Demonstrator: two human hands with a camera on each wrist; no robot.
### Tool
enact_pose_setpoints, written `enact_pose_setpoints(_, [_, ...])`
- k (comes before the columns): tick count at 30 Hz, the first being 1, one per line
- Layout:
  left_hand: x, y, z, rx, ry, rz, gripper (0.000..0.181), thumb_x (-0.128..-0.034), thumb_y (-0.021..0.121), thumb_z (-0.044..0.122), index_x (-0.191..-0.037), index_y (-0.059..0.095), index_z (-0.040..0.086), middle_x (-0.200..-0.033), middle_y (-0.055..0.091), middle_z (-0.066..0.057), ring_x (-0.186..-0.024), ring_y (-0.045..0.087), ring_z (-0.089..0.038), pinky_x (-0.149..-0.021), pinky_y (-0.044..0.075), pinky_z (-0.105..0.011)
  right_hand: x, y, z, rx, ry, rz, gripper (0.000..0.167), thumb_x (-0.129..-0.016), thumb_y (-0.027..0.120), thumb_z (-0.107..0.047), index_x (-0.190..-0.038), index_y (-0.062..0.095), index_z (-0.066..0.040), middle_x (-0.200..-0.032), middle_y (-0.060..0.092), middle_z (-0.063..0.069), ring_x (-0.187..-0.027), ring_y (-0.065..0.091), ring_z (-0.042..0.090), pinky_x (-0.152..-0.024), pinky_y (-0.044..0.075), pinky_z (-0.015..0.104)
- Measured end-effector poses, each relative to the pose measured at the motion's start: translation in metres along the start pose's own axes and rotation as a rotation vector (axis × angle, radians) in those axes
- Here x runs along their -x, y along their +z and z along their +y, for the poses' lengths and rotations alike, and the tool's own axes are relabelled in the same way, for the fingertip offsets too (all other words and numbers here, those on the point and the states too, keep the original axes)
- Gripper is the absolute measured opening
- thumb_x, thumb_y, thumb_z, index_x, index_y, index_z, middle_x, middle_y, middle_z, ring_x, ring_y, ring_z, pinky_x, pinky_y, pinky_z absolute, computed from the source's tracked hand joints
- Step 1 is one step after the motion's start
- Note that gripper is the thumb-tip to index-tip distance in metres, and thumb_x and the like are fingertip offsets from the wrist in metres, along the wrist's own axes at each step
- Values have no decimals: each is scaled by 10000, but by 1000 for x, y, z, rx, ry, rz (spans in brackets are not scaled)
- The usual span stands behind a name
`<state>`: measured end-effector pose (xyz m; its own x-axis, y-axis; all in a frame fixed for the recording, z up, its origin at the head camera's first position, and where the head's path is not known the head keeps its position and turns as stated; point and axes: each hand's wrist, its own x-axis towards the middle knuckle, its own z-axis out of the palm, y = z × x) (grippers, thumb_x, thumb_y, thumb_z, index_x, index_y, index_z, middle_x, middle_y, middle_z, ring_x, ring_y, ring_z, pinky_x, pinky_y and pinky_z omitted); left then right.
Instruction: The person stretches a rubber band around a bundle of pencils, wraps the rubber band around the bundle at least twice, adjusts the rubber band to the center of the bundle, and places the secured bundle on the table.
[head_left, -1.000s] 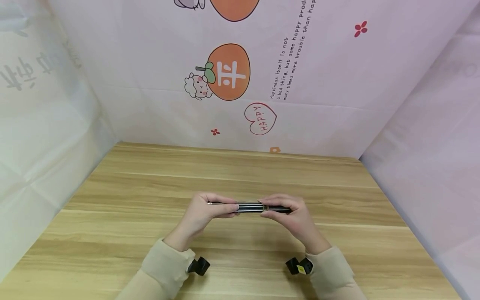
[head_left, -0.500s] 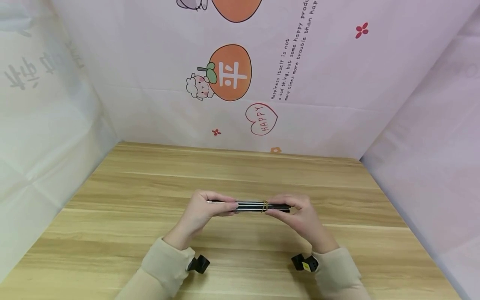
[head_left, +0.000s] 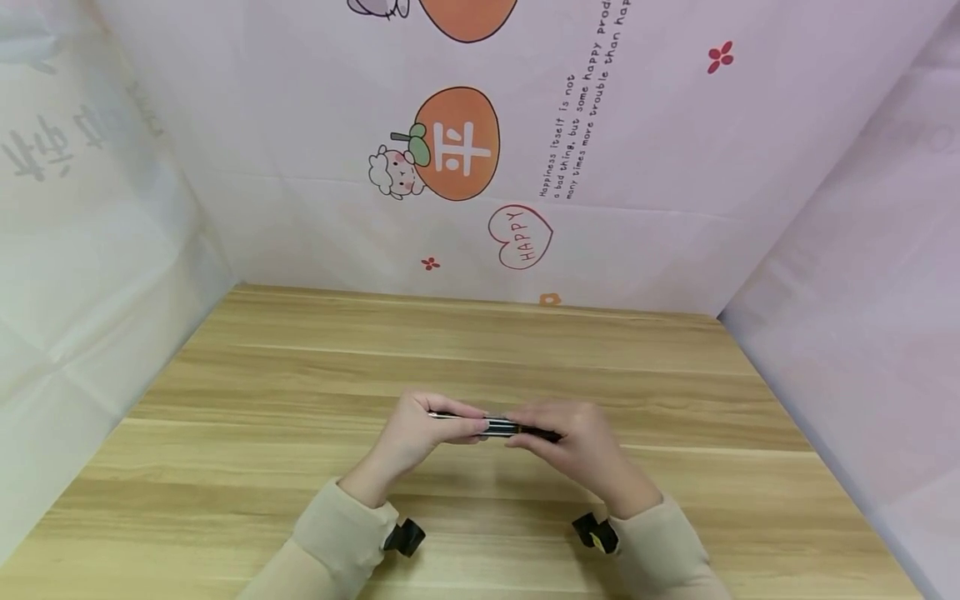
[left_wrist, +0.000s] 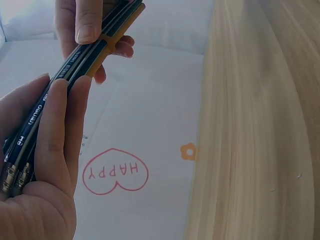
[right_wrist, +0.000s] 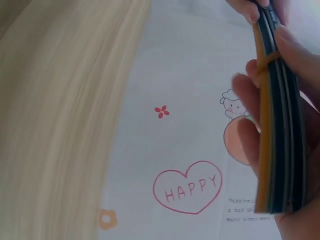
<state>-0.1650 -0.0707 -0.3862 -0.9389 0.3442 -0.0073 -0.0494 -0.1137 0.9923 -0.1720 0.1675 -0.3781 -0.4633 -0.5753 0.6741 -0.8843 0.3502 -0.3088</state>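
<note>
A bundle of dark striped pencils (head_left: 501, 427), with a yellow one along its side in the right wrist view, is held above the table between both hands. My left hand (head_left: 423, 427) grips the end with metal ferrules (left_wrist: 9, 177), thumb and fingers on either side. My right hand (head_left: 577, 429) holds the other part, its fingers and thumb around the pencils. A yellowish rubber band (right_wrist: 268, 60) circles the bundle, close to the right fingertips. In the left wrist view the same band (left_wrist: 106, 40) lies beside the right thumb. Parts of the pencils are hidden by the hands.
The wood-grain table (head_left: 337, 350) spreads under the hands. A white printed cloth (head_left: 637, 242) hangs behind it, and pale cloth sides stand to the left (head_left: 90, 275) and right (head_left: 840, 333). A black camera sits on each wrist.
The right hand first slides slightly outward, then moves left, its fingertips now closer to the left ones. The left hand shifts a little right. The bundle's right end now dips lower.
</note>
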Motion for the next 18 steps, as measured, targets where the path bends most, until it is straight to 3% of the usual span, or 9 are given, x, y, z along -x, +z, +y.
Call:
enact_pose_setpoints(8, [1, -1, 2, 16, -6, 46, 300, -792, 812, 71, -1028, 733, -97, -1036, 737, -228, -825, 751, -203, -814, 641, -351, 3, -13, 0, 73, 107, -6, 275, -718, 864, -127, -982, 787, -123, -886, 776, -20, -711, 668, 11, -603, 534, 103])
enact_pose_setpoints(15, [2, -1, 4, 25, 22, 47, 286, -798, 798, 38, -1023, 723, -123, -1000, 749, -205, -809, 747, -190, -800, 644, -352, -1, -11, 0, 155, -46, 32, 183, -825, 804, -231, -954, 786, -103, -855, 772, -10, -723, 714, 93, -626, 593, 220])
enact_pose_setpoints(18, [2, -1, 5, 27, 30, 39, 283, -797, 799, 36, -1016, 722, -126, -1013, 744, -215, -808, 745, -181, -794, 645, -352, -2, -9, -1, 143, -52, 32, 217, -854, 777, -268, -980, 788, -91, -884, 778, 3, -758, 734, 122, -661, 613, 249])
